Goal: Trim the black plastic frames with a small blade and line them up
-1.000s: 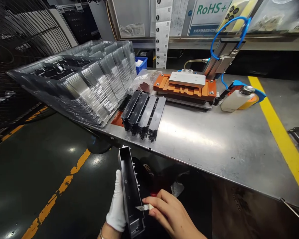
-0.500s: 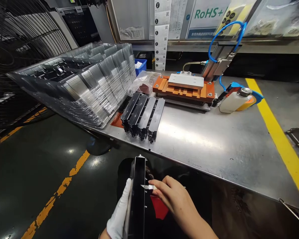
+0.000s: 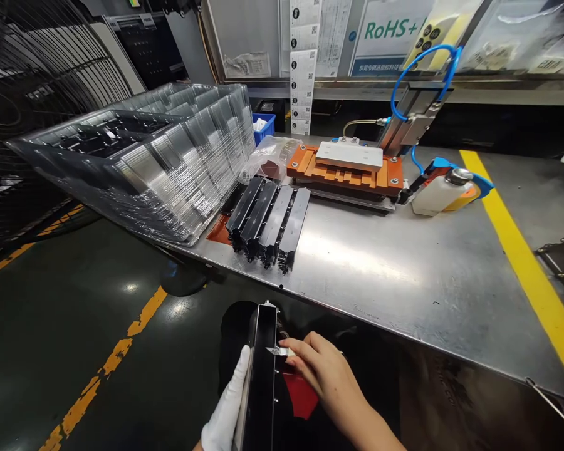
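Note:
My left hand (image 3: 225,407), in a white glove, grips a long black plastic part (image 3: 262,388) by its left side, below the bench's front edge. The part points away from me, and small pins stick out along its right edge. My bare right hand (image 3: 322,369) pinches a small knife (image 3: 278,352) between thumb and fingers. Its pointed blade lies across the part's right edge; whether it touches cannot be made out. Several similar black parts (image 3: 269,219) lie side by side on the metal bench (image 3: 376,263).
Stacked clear plastic trays (image 3: 188,169) stand at the left, with black parts in the top one. An orange fixture (image 3: 348,172) with a blue air hose sits at the back, beside a white bottle (image 3: 439,194). A fan (image 3: 51,94) stands far left.
The black part has shifted slightly down and towards the right in view, and my left hand has moved with it. My right hand and the knife stay nearly in place.

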A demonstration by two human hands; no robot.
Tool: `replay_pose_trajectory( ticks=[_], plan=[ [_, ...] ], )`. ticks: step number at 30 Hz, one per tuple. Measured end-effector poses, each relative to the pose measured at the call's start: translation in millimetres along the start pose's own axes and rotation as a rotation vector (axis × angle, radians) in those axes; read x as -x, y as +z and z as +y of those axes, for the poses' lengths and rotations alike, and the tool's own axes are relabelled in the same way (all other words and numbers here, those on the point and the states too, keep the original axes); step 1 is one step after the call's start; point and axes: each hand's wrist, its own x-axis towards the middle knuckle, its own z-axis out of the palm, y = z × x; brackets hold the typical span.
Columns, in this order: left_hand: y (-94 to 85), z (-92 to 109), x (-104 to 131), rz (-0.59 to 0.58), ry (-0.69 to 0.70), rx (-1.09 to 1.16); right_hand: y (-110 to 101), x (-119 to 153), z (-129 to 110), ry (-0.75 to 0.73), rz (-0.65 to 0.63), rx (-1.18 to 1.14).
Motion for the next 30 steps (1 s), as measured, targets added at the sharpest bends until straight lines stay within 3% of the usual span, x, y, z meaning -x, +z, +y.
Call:
replay_pose_trajectory(
  ticks=[4, 13, 22, 26, 30],
  plan=[
    [-4.1, -3.5, -5.6, -0.093, -0.052, -0.016, 6.7, 2.2, -0.3, 0.028, -0.013, -0.025],
    [-28.6, -2.8, -5.5, 0.051, 0.043, -0.097, 3.5, -1.5, 8.1, 0.062, 0.063, 0.033],
    [-30.9, -13.2, -14.6, -0.036, 0.027, -0.013, 1.8, 6.2, -0.4, 0.003, -0.004, -0.054],
    [-38.6, -11.0, -9.2, -0.065, -0.007, -0.045, 7.1, 3.1, 10.0, 0.099, 0.028, -0.034],
    [-43.7, -6.1, -7.7, -0.1, -0.035, -0.08, 9.5, 1.5, 43.7, 0.349, 0.04, -0.078]
  ],
)
